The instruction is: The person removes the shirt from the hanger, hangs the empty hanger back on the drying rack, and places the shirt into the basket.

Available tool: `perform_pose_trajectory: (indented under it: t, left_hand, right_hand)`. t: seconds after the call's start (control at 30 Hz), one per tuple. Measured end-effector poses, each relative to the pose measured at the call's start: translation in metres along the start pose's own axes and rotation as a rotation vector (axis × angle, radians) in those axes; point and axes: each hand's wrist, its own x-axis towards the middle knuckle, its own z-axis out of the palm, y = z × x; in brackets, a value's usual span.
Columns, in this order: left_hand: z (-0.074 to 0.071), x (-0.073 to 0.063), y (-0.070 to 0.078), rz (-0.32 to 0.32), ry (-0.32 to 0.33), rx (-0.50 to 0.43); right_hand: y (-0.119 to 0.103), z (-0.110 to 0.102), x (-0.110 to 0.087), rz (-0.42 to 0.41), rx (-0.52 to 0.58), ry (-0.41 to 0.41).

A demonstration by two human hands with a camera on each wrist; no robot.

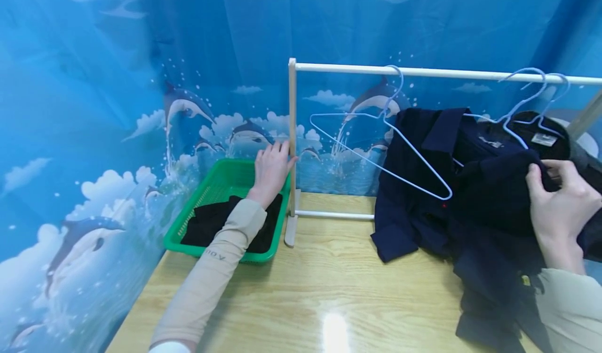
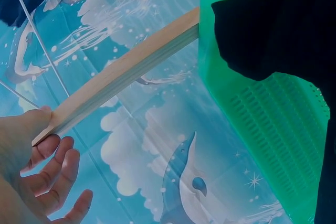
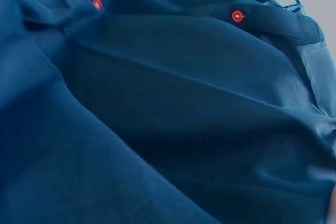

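Green (image 1: 235, 178) basket wall, dark cloth (image 1: 204, 225) inside, stands beside the wooden post (image 1: 292, 118) that the left hand (image 1: 273, 167) pinches between thumb and forefinger, a grip plainer in the left wrist view than from the head. Rightward, past a pale blue hanger (image 1: 345, 114) on the rail (image 1: 338, 68), the right hand (image 1: 564, 201) pinches a navy shirt (image 1: 494, 186); only the right wrist view shows its red buttons (image 3: 238, 16) clearly.

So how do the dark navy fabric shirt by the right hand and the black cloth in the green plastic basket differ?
The right hand pinches the dark navy fabric shirt, while no hand grips the black cloth. The shirt shows round red buttons; no buttons show on the cloth, which lies inside the green plastic basket. Both are dark fabric.
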Motion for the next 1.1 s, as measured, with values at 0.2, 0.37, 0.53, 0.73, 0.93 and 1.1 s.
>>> perform_pose_trajectory:
  t: [0.2,0.37,0.53,0.73,0.93,1.1]
  left_hand:
    - [0.001,-0.001,0.001,0.012,0.004,0.006]
    - [0.001,-0.001,0.001,0.016,0.018,-0.001]
    - [-0.001,-0.002,0.0,0.0,0.0,-0.007]
    - [-0.002,-0.002,0.0,-0.006,-0.012,-0.012]
    - [-0.002,-0.001,0.001,0.004,-0.002,-0.004]
    - [0.0,0.001,0.001,0.001,0.0,0.002]
  right_hand:
    - [0.014,0.006,-0.033,-0.016,0.001,-0.033]
    - [0.02,0.006,-0.058,-0.012,-0.003,-0.081]
    - [0.025,0.001,-0.078,-0.044,-0.035,-0.134]
    - [0.032,-0.005,-0.099,-0.03,-0.086,-0.192]
    - [0.037,-0.011,-0.118,-0.018,-0.11,-0.224]
    - [0.038,-0.014,-0.128,0.011,-0.08,-0.215]
